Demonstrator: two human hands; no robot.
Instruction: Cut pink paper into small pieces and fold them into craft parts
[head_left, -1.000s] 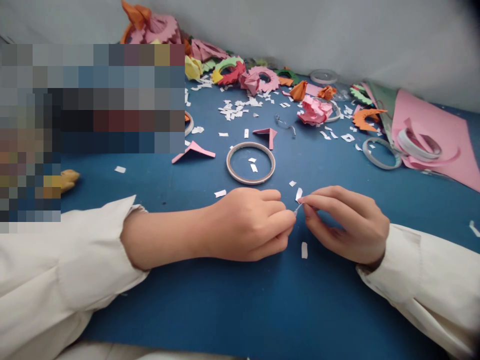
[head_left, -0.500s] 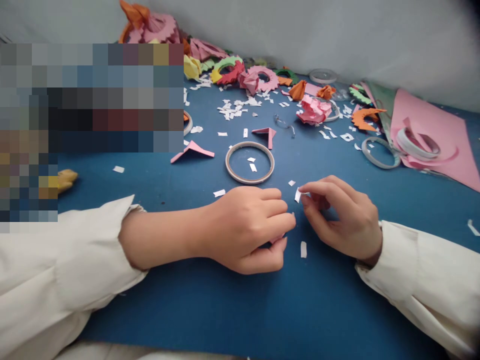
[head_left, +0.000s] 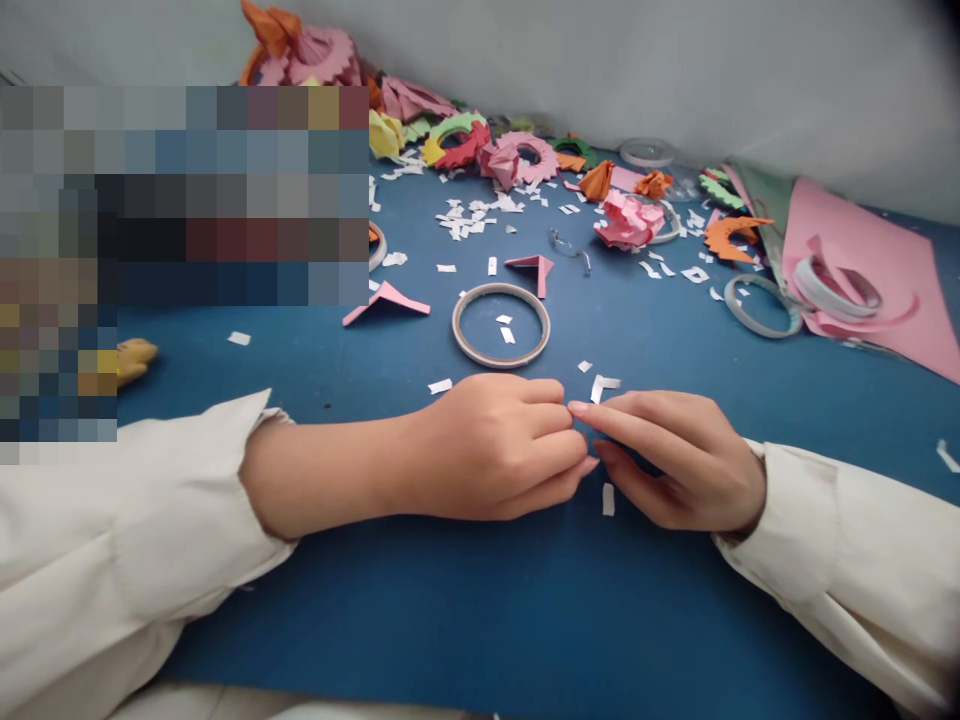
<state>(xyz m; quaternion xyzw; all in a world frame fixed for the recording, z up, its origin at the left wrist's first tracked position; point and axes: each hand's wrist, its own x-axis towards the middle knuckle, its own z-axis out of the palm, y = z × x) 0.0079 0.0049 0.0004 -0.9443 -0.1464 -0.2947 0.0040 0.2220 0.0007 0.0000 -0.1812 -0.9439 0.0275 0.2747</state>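
My left hand point(head_left: 502, 450) is closed, its back turned up, low over the blue table. A bit of pink paper showed between its thumb and fingers a moment earlier; the fingers hide it now. Just to the right, my right hand point(head_left: 679, 460) holds nothing, its thumb and forefinger apart. Its forefinger tip meets the left hand's fingers. Beyond the right fingertips lies a bent white paper scrap point(head_left: 598, 389). Another white scrap point(head_left: 608, 499) is below them. Behind my left hand a roll of tape point(head_left: 459, 345) rests flat, with two scraps inside its ring.
Folded pink paper pieces point(head_left: 385, 297) lie beyond the tape. Toward the back are a crumpled pink paper flower point(head_left: 628, 220), glasses point(head_left: 571, 250) and many white scraps. Pink sheets point(head_left: 900, 265) with tape rolls are at right. A blurred block covers the left side.
My right hand has let go of the bent white scrap, which stays on the table, and has moved toward my left hand. My left thumb has shifted up and right, covering the pink paper.
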